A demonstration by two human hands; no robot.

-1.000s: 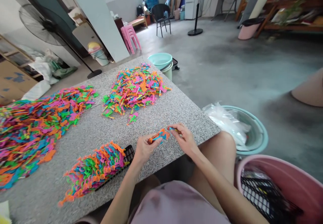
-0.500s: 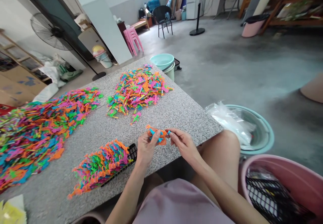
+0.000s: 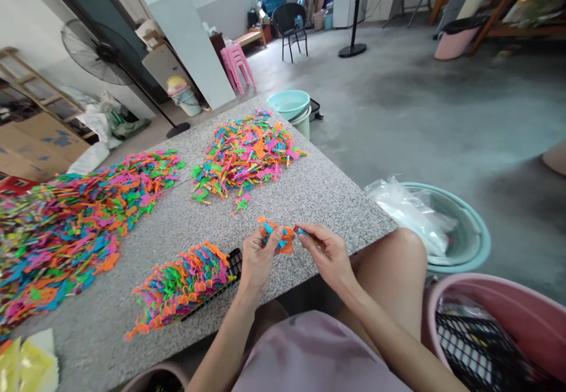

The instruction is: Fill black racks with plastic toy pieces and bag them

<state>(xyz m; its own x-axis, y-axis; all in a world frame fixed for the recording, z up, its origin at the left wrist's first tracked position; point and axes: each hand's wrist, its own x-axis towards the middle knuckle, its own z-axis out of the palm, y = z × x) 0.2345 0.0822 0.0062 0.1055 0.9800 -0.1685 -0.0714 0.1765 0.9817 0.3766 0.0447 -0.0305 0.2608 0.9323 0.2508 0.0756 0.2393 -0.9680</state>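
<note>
My left hand (image 3: 257,257) is closed on an orange-and-blue plastic toy piece (image 3: 286,243), thumb on top. Just to its right, my right hand (image 3: 329,256) pinches a small blue stick with a red tip (image 3: 301,231); a bit of yellow shows between the fingers. The tip is close to the toy's right end, and I cannot tell whether they touch. Left of my hands, a black mesh basket (image 3: 234,264) holds a tight row of similar toy pieces (image 3: 190,286) in orange, pink, green and blue.
Beyond my hands, a loose pile of coloured toy pieces (image 3: 252,150) lies on the speckled stone table (image 3: 212,221). A larger heap (image 3: 88,221) spreads at left. On the right stand a teal basin (image 3: 480,239) with clear plastic bags and a pink tub (image 3: 508,289) with black mesh baskets.
My right hand has drawn slightly away to the right, and the red tip of the small stick now shows. The left hand keeps its hold; the whole view has shifted a little.
</note>
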